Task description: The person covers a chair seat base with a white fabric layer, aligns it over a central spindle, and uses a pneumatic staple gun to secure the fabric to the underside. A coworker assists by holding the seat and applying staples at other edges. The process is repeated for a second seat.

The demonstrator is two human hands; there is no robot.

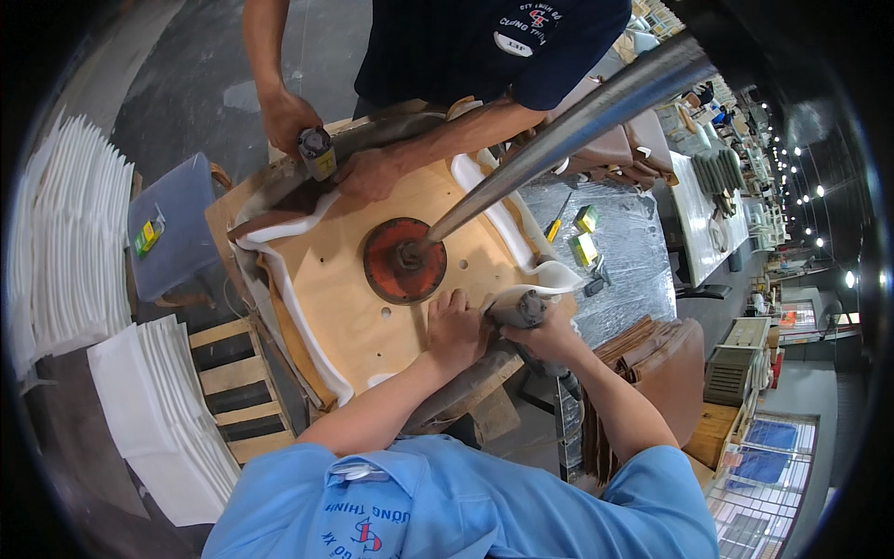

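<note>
from my head, my left hand (456, 331) rests loosely curled on the smooth, pale wooden panel (345, 303), while my right hand (549, 335) wraps the grey, cylindrical-bodied staple gun (518, 309) beside those fingers, its long axis slanting down leftward.

1. The person's right hand (551, 337), gripping a grey staple gun (520, 309) at the plywood panel (326, 279)'s near edge.
2. Left hand (456, 331), on the panel beside it.
3. Red disc (384, 253), joined to a slanting metal rod (568, 135).
4. Co-worker (447, 56) opposite, holding another staple gun (318, 154).
</note>
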